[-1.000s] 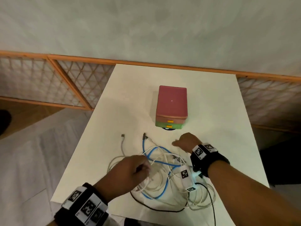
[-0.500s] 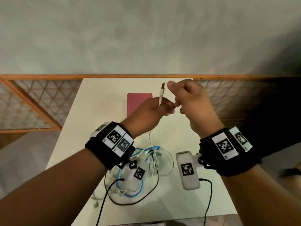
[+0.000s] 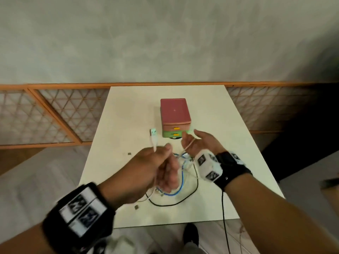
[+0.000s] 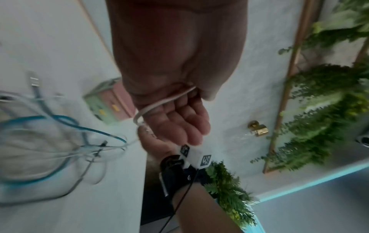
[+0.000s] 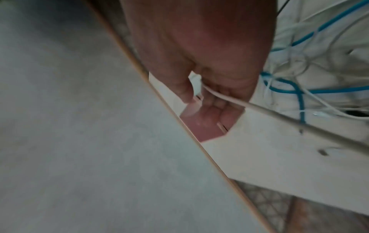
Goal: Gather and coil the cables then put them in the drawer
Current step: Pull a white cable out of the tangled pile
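My left hand (image 3: 164, 153) grips a white cable (image 3: 154, 142) in its fist above the table, and the USB plug (image 3: 153, 133) sticks up from it. The same white cable (image 4: 159, 103) runs to my right hand (image 3: 192, 137), which pinches it (image 5: 223, 99) between thumb and fingers just in front of the drawer box (image 3: 175, 114). The box is pink with a green bottom drawer (image 3: 172, 134); both drawers are closed. Under my hands lies a tangle of blue cable (image 3: 180, 182), black cable (image 3: 183, 201) and white cables.
The white table (image 3: 128, 116) has bare room to the left and behind the box. Two small loose bits (image 3: 129, 153) (image 3: 136, 207) lie on it. A wooden lattice railing (image 3: 55, 116) runs behind. A black lead (image 3: 224, 217) hangs from my right wrist.
Both hands have come down from high in front of the wall to just above the pile. They have drawn apart, stretching the white cable between them.
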A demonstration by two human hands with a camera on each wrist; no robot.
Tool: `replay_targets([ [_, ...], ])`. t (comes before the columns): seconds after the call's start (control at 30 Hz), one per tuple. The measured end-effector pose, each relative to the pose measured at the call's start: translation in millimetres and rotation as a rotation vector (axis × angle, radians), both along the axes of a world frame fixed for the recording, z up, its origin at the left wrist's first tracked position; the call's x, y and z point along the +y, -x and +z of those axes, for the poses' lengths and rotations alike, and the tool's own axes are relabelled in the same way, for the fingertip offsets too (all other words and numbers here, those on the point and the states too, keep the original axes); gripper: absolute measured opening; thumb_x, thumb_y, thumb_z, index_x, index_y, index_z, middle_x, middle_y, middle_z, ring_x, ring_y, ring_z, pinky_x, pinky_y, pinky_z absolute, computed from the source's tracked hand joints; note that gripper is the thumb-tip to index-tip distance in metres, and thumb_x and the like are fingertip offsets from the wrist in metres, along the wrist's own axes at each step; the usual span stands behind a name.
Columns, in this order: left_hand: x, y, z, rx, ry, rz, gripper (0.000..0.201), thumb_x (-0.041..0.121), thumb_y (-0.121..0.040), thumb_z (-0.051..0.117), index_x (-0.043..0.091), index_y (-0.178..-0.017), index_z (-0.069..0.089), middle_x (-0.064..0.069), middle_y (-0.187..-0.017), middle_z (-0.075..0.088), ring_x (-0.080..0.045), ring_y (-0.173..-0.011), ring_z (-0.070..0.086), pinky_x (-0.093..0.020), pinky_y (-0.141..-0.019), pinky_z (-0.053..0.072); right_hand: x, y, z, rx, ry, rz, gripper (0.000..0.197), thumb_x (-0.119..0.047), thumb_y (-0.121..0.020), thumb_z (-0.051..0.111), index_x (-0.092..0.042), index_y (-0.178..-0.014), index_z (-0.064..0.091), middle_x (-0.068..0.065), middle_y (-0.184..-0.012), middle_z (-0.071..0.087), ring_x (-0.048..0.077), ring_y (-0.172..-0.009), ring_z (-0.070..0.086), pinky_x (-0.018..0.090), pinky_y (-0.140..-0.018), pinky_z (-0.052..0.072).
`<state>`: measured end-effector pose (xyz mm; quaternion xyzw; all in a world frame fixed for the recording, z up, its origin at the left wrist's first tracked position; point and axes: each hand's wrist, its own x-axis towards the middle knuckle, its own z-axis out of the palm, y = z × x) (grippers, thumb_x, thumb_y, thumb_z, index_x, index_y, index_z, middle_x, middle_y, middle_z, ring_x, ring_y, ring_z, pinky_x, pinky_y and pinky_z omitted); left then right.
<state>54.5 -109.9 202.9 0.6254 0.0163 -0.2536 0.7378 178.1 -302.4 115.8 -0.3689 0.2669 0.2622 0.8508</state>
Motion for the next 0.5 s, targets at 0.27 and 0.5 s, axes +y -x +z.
replay_targets([
  [0.27,80.8,57.3,-33.1,0.226,-0.236,-0.107,0.04,0.041,-0.098,0.05,0.01,-0.082,0.071,-0.015,-0.068,0.066,-0.027,-0.064,0.067,-0.033,-0.053,0.054,9.6,2.7,-22.4,0.069,0.109,0.077,0.046,-0.013,-0.099,0.035,-0.006,-0.06,0.058,0.008,-0.044,0.056,0.02,-0.037,0.057,0.024,-0.051,0.048],
  [0.5,0.5,-14.4,-52.8,-0.183,-0.397,0.103,0.022,0.024,-0.102,0.046,0.016,-0.106,0.066,0.003,-0.087,0.064,-0.012,-0.056,0.058,-0.021,-0.041,0.042,25.1,44.2,-9.7,-0.079,0.143,0.075,0.028,0.0,-0.091,0.049,-0.017,-0.104,0.066,0.007,-0.082,0.063,0.021,-0.071,0.057,0.032,-0.066,0.045],
])
